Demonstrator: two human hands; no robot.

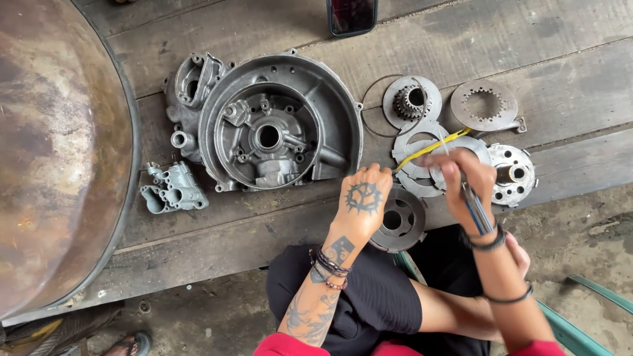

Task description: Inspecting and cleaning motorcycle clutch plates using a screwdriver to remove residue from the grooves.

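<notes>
The right hand point(469, 179) grips blue-handled pliers point(476, 209) above the stacked clutch plates point(414, 173). The left hand point(363, 198), fingers curled, pinches a yellow strip point(432, 148) just left of them, above a round clutch hub point(399, 224).

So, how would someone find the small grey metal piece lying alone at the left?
Start at the big round engine cover on the wooden table. Just off its lower left lies the small grey metal piece. It is blocky with open holes, while the parts near the hands are flat discs.
</notes>
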